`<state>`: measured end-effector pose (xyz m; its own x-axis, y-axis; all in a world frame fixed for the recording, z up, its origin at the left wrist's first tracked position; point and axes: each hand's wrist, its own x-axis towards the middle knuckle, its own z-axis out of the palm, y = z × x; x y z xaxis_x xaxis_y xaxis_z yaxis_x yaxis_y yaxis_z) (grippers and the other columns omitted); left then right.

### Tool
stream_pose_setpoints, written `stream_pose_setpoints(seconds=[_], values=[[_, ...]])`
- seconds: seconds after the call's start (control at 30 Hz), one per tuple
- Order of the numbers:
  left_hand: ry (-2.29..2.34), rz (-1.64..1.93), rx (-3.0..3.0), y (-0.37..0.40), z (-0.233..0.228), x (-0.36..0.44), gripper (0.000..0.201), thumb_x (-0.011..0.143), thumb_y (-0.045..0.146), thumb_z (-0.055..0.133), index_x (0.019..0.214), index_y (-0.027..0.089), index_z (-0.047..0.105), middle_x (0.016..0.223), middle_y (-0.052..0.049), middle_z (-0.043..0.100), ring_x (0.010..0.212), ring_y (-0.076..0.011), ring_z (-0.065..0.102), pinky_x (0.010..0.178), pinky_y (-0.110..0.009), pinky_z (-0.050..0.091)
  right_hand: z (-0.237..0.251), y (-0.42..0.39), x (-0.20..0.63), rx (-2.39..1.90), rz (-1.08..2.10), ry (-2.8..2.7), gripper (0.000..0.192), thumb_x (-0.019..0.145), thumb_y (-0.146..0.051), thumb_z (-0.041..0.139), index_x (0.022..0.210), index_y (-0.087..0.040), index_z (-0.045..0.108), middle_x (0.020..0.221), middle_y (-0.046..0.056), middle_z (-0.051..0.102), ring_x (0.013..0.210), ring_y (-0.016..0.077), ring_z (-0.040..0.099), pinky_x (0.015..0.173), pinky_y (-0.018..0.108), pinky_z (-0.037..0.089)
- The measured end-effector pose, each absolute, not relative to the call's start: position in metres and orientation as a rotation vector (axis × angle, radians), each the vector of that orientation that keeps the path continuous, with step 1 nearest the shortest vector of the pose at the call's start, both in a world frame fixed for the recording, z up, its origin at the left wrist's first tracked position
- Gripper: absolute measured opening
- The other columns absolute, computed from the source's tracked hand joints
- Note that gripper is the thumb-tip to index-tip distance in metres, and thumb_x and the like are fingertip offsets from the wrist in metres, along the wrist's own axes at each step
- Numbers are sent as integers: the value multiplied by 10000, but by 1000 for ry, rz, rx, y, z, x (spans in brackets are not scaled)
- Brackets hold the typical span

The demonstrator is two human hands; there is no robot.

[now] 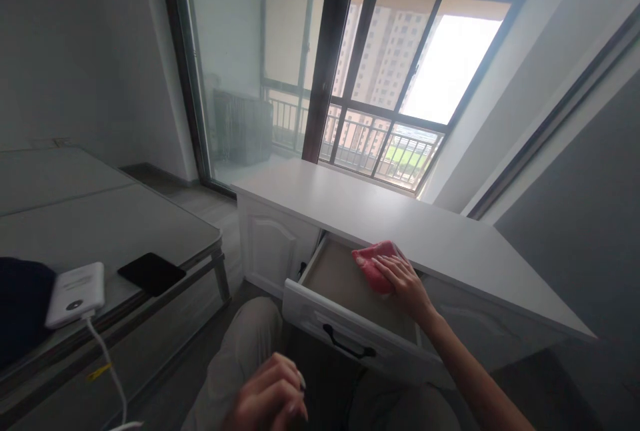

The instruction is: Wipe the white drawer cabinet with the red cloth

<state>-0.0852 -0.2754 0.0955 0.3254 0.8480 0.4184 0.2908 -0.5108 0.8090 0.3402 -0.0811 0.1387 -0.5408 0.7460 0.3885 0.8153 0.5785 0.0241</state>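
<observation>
A pink-red cloth (376, 269) is bunched under my right hand (397, 275), whose fingers press over it above the pulled-out drawer (330, 277). The drawer is white-fronted with a black handle (349, 343) and a plain greyish bottom. It juts from a white cabinet (350, 203); the cloth is close to the cabinet top's front edge. Low in the view, above my lap, my left hand (273, 394) has its fingers curled in, with nothing visible in them. It is apart from the drawer front.
On the left, a folding bed or table (165, 224) carries a white power bank (80, 294) with a cable, a black phone (151, 273) and a dark cloth item (23, 304). Behind the cabinet stands a glass sliding door (235, 51). My knee (257, 324) is near the drawer's left corner.
</observation>
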Motion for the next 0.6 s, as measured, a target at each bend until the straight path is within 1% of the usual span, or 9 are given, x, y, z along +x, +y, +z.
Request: stream_pose_setpoints(seconds=[0.03, 0.07, 0.13, 0.2, 0.27, 0.37, 0.47, 0.53, 0.6], values=[[1084, 1144, 1921, -262, 87, -96, 577, 1136, 668, 446, 851, 355, 838, 852, -97, 797, 916, -296, 780, 874, -453, 714, 138, -82, 333, -1242, -313, -2515, 596, 1063, -114, 608, 1627, -289, 687, 1621, 124, 695, 1503, 344, 656, 1290, 577, 531], [1187, 1129, 1881, -250, 76, -109, 606, 1122, 715, 457, 814, 335, 815, 849, -80, 795, 883, -280, 775, 869, -419, 707, 137, -80, 326, -1214, -329, -2565, 535, 1088, -135, 616, 1592, -282, 717, 1596, 127, 714, 1462, 339, 685, 1255, 557, 560], [1436, 1157, 1797, -228, 52, -137, 668, 1070, 822, 478, 752, 317, 776, 839, -56, 788, 868, -276, 773, 864, -393, 698, 135, -69, 309, -1168, -336, -2676, 438, 1102, -132, 626, 1491, -256, 785, 1530, 136, 759, 1374, 325, 736, 1190, 513, 600], [1632, 1225, 1758, -210, 28, -158, 706, 1023, 900, 466, 798, 315, 790, 929, -63, 820, 960, -307, 791, 916, -436, 707, 134, -49, 291, -1165, -332, -2764, 381, 1087, -109, 648, 1402, -225, 827, 1480, 148, 784, 1335, 324, 751, 1175, 486, 602], [1745, 1256, 1752, -197, 9, -167, 689, 1013, 893, 455, 874, 319, 810, 1018, -69, 838, 1041, -332, 802, 972, -493, 712, 132, -28, 271, -1231, -337, -2790, 370, 1075, -93, 647, 1379, -201, 830, 1472, 162, 783, 1357, 330, 736, 1185, 469, 590], [1810, 1241, 1807, -188, -14, -157, 533, 1049, 701, 481, 1023, 307, 838, 1164, -80, 843, 1150, -330, 808, 1065, -531, 698, 125, 0, 241, -1376, -336, -2758, 407, 1092, -89, 575, 1426, -165, 794, 1537, 186, 740, 1421, 335, 694, 1206, 457, 571], [1887, 1174, 2045, -188, -35, -137, 362, 1004, 442, 546, 1120, 303, 859, 1394, -108, 820, 1348, -361, 753, 1176, -599, 642, 112, 21, 212, -1551, -240, -2677, 477, 1096, -80, 517, 1511, -161, 737, 1599, 197, 693, 1458, 337, 669, 1200, 447, 573], [1955, 1073, 2220, -189, -46, -128, 358, 953, 321, 567, 1147, 315, 867, 1508, -103, 781, 1447, -392, 696, 1226, -670, 592, 104, 34, 196, -1720, -110, -2574, 513, 1084, -58, 487, 1532, -158, 716, 1576, 209, 706, 1418, 351, 697, 1146, 449, 597], [1998, 986, 2312, -188, -54, -125, 377, 941, 261, 557, 1148, 330, 865, 1549, -83, 761, 1479, -395, 675, 1240, -699, 570, 100, 44, 184, -1849, 1, -2485, 494, 1065, -39, 479, 1459, -148, 756, 1473, 221, 762, 1316, 367, 752, 1070, 450, 617]])
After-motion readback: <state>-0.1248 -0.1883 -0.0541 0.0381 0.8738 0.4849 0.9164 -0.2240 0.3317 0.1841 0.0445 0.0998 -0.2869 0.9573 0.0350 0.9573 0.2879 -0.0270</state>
